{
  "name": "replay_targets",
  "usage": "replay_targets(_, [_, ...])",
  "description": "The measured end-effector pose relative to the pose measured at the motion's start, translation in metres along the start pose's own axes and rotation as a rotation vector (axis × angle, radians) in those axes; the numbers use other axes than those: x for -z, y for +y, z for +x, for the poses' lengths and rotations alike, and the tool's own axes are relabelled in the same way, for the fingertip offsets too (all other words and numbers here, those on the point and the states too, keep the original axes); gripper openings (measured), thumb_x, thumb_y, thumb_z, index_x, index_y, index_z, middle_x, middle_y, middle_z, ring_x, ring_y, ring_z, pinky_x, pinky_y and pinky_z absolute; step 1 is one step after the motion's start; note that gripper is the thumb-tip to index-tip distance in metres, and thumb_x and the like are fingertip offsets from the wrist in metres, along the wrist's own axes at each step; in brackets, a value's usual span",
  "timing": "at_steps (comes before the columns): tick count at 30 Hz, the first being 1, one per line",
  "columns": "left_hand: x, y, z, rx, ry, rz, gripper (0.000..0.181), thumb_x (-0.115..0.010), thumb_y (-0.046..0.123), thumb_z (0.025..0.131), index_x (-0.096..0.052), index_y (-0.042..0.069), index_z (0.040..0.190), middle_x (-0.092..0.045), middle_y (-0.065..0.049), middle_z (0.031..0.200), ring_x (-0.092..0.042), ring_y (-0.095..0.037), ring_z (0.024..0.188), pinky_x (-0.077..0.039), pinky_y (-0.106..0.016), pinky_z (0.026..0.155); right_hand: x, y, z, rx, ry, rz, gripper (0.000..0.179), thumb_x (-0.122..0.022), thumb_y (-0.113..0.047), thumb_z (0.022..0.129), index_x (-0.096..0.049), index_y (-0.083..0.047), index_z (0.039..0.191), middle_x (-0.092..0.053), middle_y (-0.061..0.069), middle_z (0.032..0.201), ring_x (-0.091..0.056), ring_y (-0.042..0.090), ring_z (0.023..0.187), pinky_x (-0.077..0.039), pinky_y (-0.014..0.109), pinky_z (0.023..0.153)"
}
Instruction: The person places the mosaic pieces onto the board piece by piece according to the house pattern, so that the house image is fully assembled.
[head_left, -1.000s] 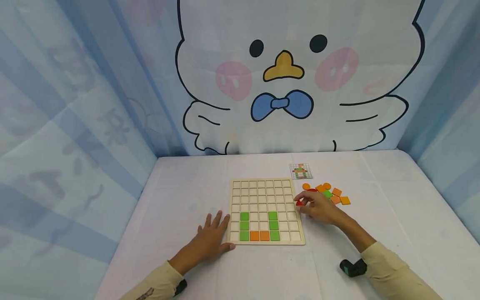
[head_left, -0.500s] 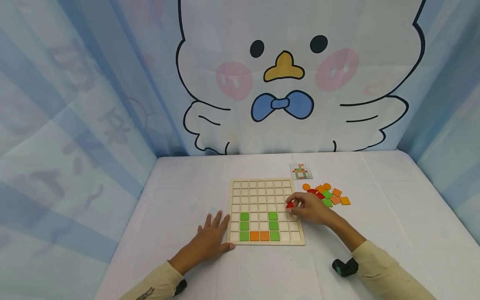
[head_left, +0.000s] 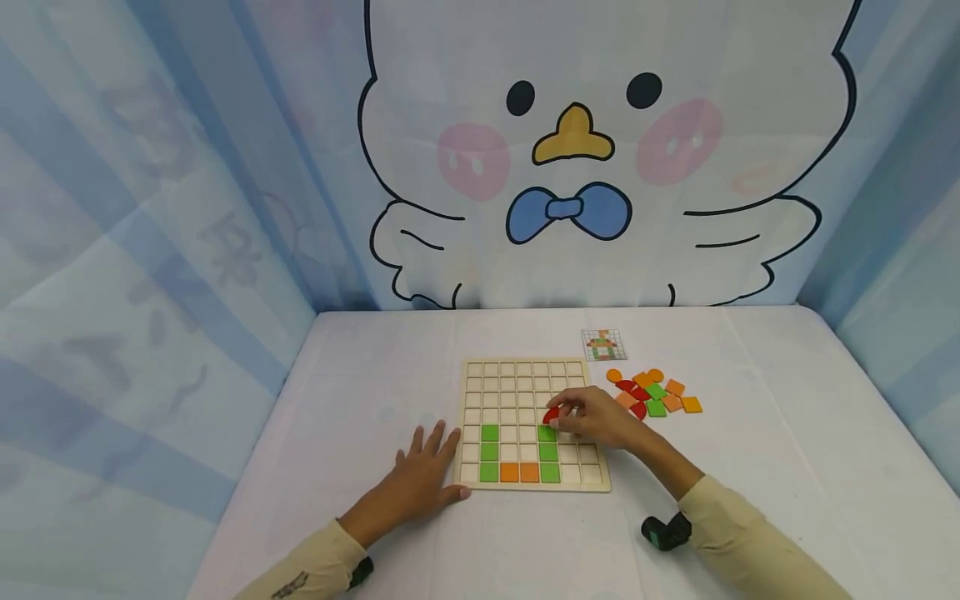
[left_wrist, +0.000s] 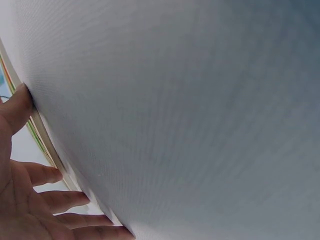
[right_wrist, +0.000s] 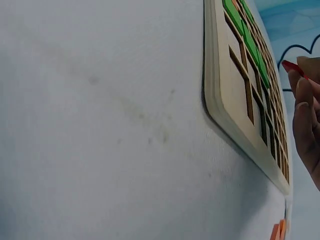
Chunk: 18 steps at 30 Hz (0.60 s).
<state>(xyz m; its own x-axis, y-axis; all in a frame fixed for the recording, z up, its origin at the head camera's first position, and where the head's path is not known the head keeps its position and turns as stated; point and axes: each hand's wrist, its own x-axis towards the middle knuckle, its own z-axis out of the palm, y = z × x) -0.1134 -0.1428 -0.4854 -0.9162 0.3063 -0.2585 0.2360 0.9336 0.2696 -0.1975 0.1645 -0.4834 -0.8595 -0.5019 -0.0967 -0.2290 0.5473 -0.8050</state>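
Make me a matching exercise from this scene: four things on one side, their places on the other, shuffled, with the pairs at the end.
Things
1. Left hand
2. Red piece over the board
3. Picture card
4. Two orange squares on the board

Places
A. Between green squares in the near row
B. Pinched by the right hand
C. At the board's left edge
D. By the board's far right corner

Pairs: 1-C, 2-B, 3-D, 4-A
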Motion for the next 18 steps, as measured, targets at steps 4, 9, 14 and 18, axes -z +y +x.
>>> replay_targets(4, [-0.001, 0.0, 0.001, 0.001, -0.001, 0.002, 0.088, -0.066, 0.055, 0.086, -0.032, 0.011, 0.153, -0.024, -0.022, 0.16, -0.022, -0.054, 0.143, -0.034, -0.073, 0.099, -0.007, -0.004, 0.006, -0.001, 0.0, 0.008, 0.025, -0.071, -0.018, 0.089, -0.068, -0.008, 0.112, -0.063, 0.001, 0.088, -0.053, 0.011, 0.061, -0.047, 0.022, 0.056])
replay_targets(9, [-0.002, -0.001, 0.001, 0.007, -0.006, 0.001, 0.088, -0.066, 0.057, 0.085, -0.032, 0.012, 0.153, -0.023, -0.021, 0.16, -0.021, -0.054, 0.143, -0.034, -0.073, 0.1, -0.014, -0.01, 0.014, 0.019, -0.013, 0.028, 0.026, -0.071, -0.014, 0.089, -0.068, -0.005, 0.113, -0.065, 0.003, 0.087, -0.056, 0.012, 0.063, -0.051, 0.023, 0.057])
replay_targets(14, [-0.003, -0.001, 0.002, 0.009, -0.007, 0.001, 0.088, -0.067, 0.056, 0.085, -0.032, 0.011, 0.153, -0.023, -0.021, 0.16, -0.021, -0.053, 0.143, -0.033, -0.073, 0.1, -0.019, -0.017, 0.021, 0.029, -0.031, 0.032, 0.024, -0.07, -0.012, 0.088, -0.068, -0.004, 0.112, -0.065, 0.003, 0.085, -0.057, 0.014, 0.065, -0.051, 0.023, 0.058])
replay_targets(18, [-0.004, -0.001, 0.003, 0.01, -0.01, 0.002, 0.088, -0.067, 0.056, 0.085, -0.032, 0.012, 0.153, -0.023, -0.02, 0.16, -0.021, -0.053, 0.144, -0.033, -0.073, 0.1, -0.024, -0.022, 0.028, 0.031, -0.049, 0.02, 0.025, -0.07, -0.012, 0.088, -0.068, -0.004, 0.112, -0.064, 0.003, 0.086, -0.056, 0.013, 0.061, -0.05, 0.023, 0.056])
